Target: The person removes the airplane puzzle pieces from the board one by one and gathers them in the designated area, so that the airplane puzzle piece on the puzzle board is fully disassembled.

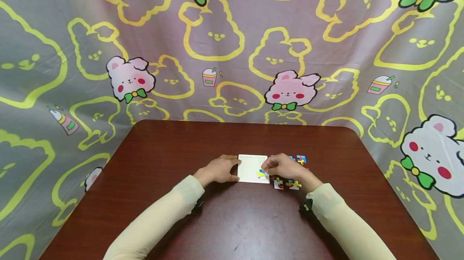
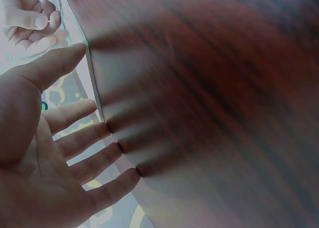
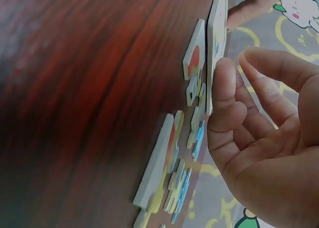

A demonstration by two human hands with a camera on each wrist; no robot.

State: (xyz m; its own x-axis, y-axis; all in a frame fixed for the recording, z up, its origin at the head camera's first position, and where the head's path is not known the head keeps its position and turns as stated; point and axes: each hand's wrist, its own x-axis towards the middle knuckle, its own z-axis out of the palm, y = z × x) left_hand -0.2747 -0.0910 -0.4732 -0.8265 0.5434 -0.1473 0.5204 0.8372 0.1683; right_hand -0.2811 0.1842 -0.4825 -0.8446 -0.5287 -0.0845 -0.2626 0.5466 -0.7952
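Note:
A square white puzzle tray (image 1: 248, 167) lies on the table. One yellow-and-blue jigsaw piece (image 1: 260, 174) is in its lower right corner. My left hand (image 1: 221, 169) rests at the tray's left edge; thumb and spread fingers touch the rim in the left wrist view. Over the tray's right side, my right hand (image 1: 282, 166) has its fingertips at that piece. In the right wrist view the right hand's fingers (image 3: 224, 81) are bent, and no piece shows plainly between them. Whether they pinch the piece or only touch it, I cannot tell.
Several loose jigsaw pieces lie right of the tray: a blue-edged one (image 1: 301, 159) at the back, a red-and-white one (image 1: 278, 184) and a yellow-and-red one (image 1: 293, 184) in front. Others are partly hidden under the right hand. A patterned curtain (image 1: 232, 50) hangs behind the brown table (image 1: 232, 219).

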